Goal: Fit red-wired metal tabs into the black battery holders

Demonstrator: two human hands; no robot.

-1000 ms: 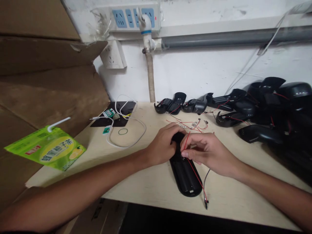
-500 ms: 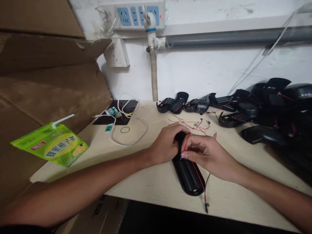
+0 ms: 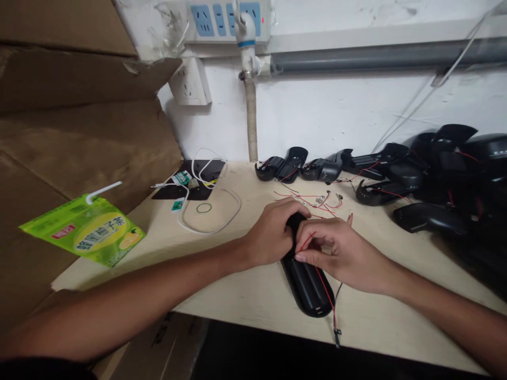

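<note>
A black plastic housing (image 3: 308, 293) with two long hollows lies on the table, its rounded end toward me. My left hand (image 3: 273, 232) is closed around its far end, which the fingers partly hide. Over the middle of the housing, my right hand (image 3: 336, 250) pinches a red wire (image 3: 307, 240) between thumb and forefinger. What sits at the wire's tip is too small to make out. Another stretch of red wire (image 3: 325, 285) runs down the housing's right side, beside a black wire, to a small black connector (image 3: 337, 333) near the table edge.
Loose red wires and small metal pieces (image 3: 320, 200) lie beyond my hands. Several black housings (image 3: 430, 217) are piled at the back right. To the left are a white cable (image 3: 238, 203), a green drink pouch (image 3: 91, 232) with a straw, and a cardboard box (image 3: 87, 137).
The pinched red wire has shifted; its upper end now shows as a short slanted piece by my right fingers. Both hands stay at nearly the same place on the housing.
</note>
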